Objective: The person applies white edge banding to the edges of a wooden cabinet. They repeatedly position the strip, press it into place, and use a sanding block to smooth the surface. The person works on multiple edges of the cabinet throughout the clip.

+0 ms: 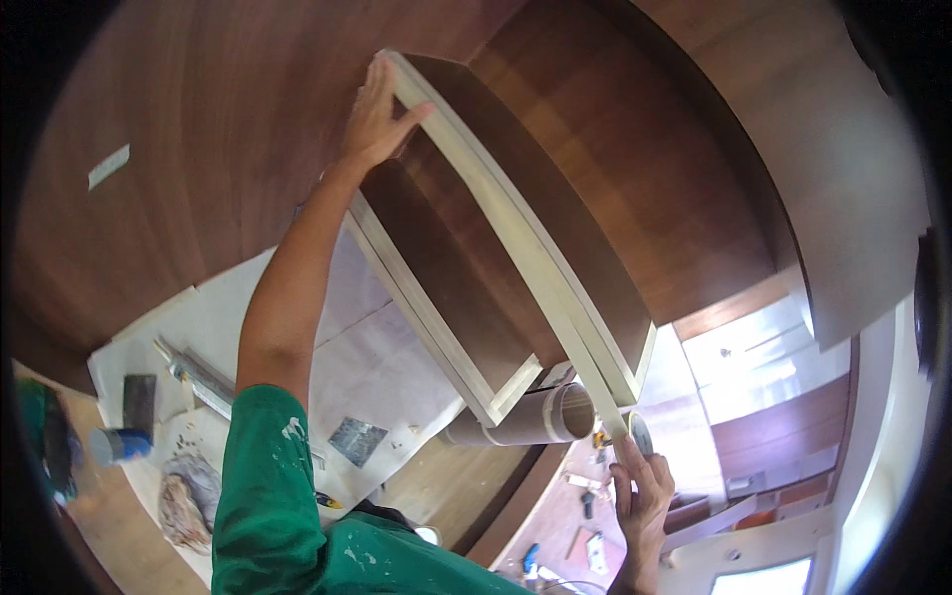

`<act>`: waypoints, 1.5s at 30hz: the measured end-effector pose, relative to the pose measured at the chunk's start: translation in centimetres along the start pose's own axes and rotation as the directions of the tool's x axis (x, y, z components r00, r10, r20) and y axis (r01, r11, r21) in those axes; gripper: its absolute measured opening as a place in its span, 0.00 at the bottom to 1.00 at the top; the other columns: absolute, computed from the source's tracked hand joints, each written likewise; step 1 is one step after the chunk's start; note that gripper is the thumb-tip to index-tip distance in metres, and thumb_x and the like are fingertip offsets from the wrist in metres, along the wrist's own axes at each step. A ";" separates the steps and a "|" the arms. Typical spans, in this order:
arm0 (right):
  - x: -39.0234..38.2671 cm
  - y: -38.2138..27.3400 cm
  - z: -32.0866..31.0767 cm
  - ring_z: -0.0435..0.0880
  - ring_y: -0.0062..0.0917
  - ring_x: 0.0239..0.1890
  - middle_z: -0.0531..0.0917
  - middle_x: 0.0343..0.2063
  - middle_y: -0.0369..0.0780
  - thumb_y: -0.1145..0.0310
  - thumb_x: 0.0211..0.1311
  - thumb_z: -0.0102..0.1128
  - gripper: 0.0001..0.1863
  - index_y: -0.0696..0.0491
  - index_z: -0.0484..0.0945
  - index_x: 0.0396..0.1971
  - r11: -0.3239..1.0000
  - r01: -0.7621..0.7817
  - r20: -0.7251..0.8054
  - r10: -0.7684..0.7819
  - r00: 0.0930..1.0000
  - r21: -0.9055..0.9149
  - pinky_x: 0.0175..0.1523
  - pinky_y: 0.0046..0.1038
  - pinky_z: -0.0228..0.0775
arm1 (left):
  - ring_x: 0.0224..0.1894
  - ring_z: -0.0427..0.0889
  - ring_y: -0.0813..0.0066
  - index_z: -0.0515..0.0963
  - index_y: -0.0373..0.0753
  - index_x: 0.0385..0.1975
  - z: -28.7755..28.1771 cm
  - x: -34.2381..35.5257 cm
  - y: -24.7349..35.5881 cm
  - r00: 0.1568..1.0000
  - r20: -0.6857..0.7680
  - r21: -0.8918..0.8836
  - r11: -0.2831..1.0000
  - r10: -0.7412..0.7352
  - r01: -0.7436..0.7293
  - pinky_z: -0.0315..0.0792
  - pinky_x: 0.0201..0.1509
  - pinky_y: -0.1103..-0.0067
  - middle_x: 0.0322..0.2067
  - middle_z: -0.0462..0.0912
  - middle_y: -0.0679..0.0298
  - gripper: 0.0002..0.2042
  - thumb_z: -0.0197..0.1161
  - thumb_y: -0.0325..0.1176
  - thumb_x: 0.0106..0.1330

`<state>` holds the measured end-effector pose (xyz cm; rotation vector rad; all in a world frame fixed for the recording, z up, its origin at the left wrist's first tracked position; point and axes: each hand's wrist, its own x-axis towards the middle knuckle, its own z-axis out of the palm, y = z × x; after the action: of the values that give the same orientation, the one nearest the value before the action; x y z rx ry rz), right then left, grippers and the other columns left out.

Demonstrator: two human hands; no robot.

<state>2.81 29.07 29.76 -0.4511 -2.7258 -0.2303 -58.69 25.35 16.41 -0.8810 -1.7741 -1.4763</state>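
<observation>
My left hand lies at the far end of a shelf's pale front edge, fingers stretched out and thumb apart on that edge. A pale strip of tape runs along the edge from there. Toward the near end the strip peels away from the shelf and stretches down to my right hand. That hand is closed around a tape roll, partly hidden by my fingers. A second brown shelf with a pale edge lies beside the first.
Wood panels surround the shelves. Below are a cardboard tube, a white sheet, a dark square sheet, a blue can and crumpled plastic. Several tools lie on the floor at lower right.
</observation>
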 end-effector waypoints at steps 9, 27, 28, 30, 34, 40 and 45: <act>0.9 0.7 0.9 0.80 0.40 0.32 0.80 0.27 0.46 0.76 0.62 0.65 0.34 0.59 0.69 0.69 0.998 -0.057 -0.047 0.058 0.997 0.018 0.45 0.38 0.69 | 0.80 0.35 0.35 0.40 0.29 0.78 2.1 -8.3 10.6 0.987 0.054 -0.155 0.978 0.150 -0.140 0.37 0.81 0.53 0.77 0.35 0.34 0.49 0.56 0.59 0.73; -1.0 5.6 2.1 0.83 0.48 0.31 0.82 0.26 0.47 0.71 0.65 0.61 0.10 0.52 0.77 0.45 0.978 -0.189 -0.152 0.202 0.968 0.092 0.35 0.44 0.73 | 0.71 0.69 0.53 0.76 0.42 0.64 -0.4 -9.2 21.1 0.734 0.266 -0.208 0.781 0.625 -0.589 0.49 0.77 0.50 0.66 0.76 0.60 0.31 0.69 0.52 0.65; -1.0 5.7 2.2 0.84 0.48 0.32 0.83 0.29 0.47 0.71 0.65 0.62 0.10 0.51 0.78 0.46 0.978 -0.184 -0.165 0.199 0.966 0.099 0.37 0.44 0.75 | 0.69 0.73 0.57 0.79 0.43 0.61 -0.1 -9.1 21.1 0.726 0.261 -0.248 0.771 0.636 -0.587 0.51 0.77 0.51 0.62 0.80 0.63 0.28 0.71 0.48 0.64; -1.3 5.9 2.8 0.84 0.47 0.32 0.84 0.30 0.46 0.70 0.65 0.63 0.10 0.51 0.78 0.46 0.981 -0.162 -0.215 0.182 0.960 0.106 0.37 0.43 0.75 | 0.67 0.75 0.59 0.80 0.43 0.60 -0.3 -9.2 21.7 0.726 0.270 -0.255 0.774 0.632 -0.579 0.52 0.77 0.52 0.60 0.82 0.65 0.24 0.71 0.45 0.66; -1.9 5.7 4.1 0.84 0.44 0.29 0.84 0.25 0.44 0.68 0.66 0.62 0.09 0.49 0.76 0.44 0.987 -0.123 -0.292 0.149 0.945 0.103 0.32 0.44 0.74 | 0.67 0.75 0.62 0.80 0.44 0.60 -1.2 -9.3 21.7 0.717 0.322 -0.244 0.786 0.618 -0.568 0.51 0.78 0.56 0.61 0.82 0.65 0.19 0.64 0.41 0.72; -1.7 6.8 4.7 0.86 0.43 0.29 0.86 0.28 0.44 0.67 0.68 0.62 0.09 0.48 0.78 0.46 0.984 -0.150 -0.277 0.171 0.945 0.096 0.33 0.40 0.75 | 0.67 0.76 0.63 0.81 0.44 0.59 -1.0 -9.1 22.1 0.715 0.329 -0.295 0.787 0.617 -0.543 0.50 0.79 0.55 0.61 0.82 0.66 0.19 0.68 0.40 0.70; -1.3 6.5 4.6 0.88 0.39 0.29 0.88 0.30 0.43 0.64 0.72 0.62 0.10 0.48 0.78 0.49 0.985 -0.167 -0.237 0.174 0.956 0.047 0.33 0.36 0.76 | 0.69 0.73 0.58 0.79 0.41 0.60 -1.9 -9.4 23.1 0.740 0.385 -0.190 0.832 0.551 -0.520 0.53 0.77 0.57 0.61 0.81 0.60 0.22 0.65 0.44 0.71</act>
<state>4.65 35.81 25.71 -0.6061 -2.4353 -0.1885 -34.16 25.86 21.48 -1.6984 -1.5510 -1.0089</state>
